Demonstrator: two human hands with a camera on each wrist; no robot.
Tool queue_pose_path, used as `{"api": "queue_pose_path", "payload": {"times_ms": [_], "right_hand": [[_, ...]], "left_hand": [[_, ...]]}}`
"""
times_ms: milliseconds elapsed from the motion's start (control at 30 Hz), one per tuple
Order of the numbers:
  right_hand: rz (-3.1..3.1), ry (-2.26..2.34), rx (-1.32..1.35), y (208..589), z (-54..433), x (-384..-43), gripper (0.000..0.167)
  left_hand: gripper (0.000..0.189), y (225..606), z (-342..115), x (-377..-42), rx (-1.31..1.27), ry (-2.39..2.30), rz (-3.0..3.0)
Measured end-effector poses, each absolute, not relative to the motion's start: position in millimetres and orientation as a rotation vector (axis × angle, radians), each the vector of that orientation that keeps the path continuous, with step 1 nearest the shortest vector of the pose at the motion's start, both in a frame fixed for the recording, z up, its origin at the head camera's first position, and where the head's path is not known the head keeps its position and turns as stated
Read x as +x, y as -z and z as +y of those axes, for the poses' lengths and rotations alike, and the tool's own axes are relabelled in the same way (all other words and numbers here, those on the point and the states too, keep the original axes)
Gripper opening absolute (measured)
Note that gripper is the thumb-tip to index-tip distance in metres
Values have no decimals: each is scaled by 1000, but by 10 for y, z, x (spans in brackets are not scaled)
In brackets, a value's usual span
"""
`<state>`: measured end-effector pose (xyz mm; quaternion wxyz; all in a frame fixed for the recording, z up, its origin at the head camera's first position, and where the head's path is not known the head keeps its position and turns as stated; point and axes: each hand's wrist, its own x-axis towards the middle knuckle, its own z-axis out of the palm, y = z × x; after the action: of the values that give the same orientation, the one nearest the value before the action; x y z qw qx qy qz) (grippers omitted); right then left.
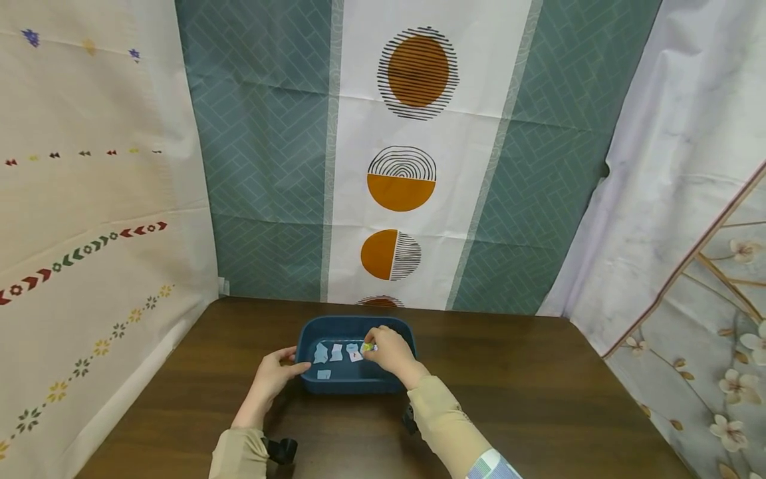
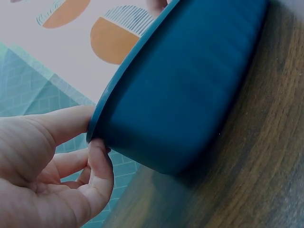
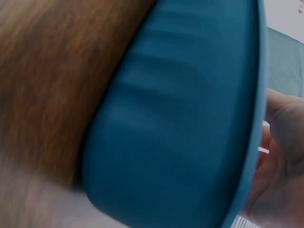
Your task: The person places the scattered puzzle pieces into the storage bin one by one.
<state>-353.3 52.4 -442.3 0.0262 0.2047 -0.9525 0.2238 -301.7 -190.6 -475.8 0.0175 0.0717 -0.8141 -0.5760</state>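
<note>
A dark blue plastic basin [image 1: 359, 385] with rounded corners stands on the table. My left hand [image 1: 272, 380] pinches its left rim, thumb over the edge and fingers beneath, as the left wrist view shows close up. Inside lie small pale scraps: a light blue scrap [image 1: 321, 353], a white and blue scrap [image 1: 336, 352], another with a red mark [image 1: 354, 352], and a light blue scrap [image 1: 324, 374] nearer the front. Over the basin's right half, my right hand [image 1: 390, 351] pinches a small yellow-green and white piece [image 1: 368, 347]. In the right wrist view the basin's wall partly hides that hand.
The brown wooden table [image 1: 509, 399] extends around the basin. Behind it hangs a green and white cloth [image 1: 269, 166] with orange circles. A cream patterned cloth [image 1: 90, 199] hangs at the left and a white floral cloth [image 1: 688, 266] at the right.
</note>
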Motion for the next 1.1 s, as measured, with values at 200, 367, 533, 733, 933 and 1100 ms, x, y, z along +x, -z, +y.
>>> {"api": "queue_pose_path", "payload": {"times_ms": [200,367,533,733,933,1100], "right_hand": [[-3009,-644,716,4515,381,-3592,25],[-3054,-656,771,4541,295,-3611,26],[-3072,-667,833,4575,238,-3633,22],[-3090,-593,894,4652,203,-3671,18],[-3096,-526,909,4702,192,-3665,13],[-3105,-542,898,4725,180,-3674,12]], "left_hand": [[56,4770,-1907,-3007,202,1793,-2530],[56,4762,-1903,-3004,209,1794,-2529],[55,4770,-1902,-3010,227,1801,-2519],[55,4772,-1905,-3017,223,1788,-2513],[56,4760,-1895,-3013,223,1808,-2504],[55,4760,-1895,-3012,226,1803,-2506]]}}
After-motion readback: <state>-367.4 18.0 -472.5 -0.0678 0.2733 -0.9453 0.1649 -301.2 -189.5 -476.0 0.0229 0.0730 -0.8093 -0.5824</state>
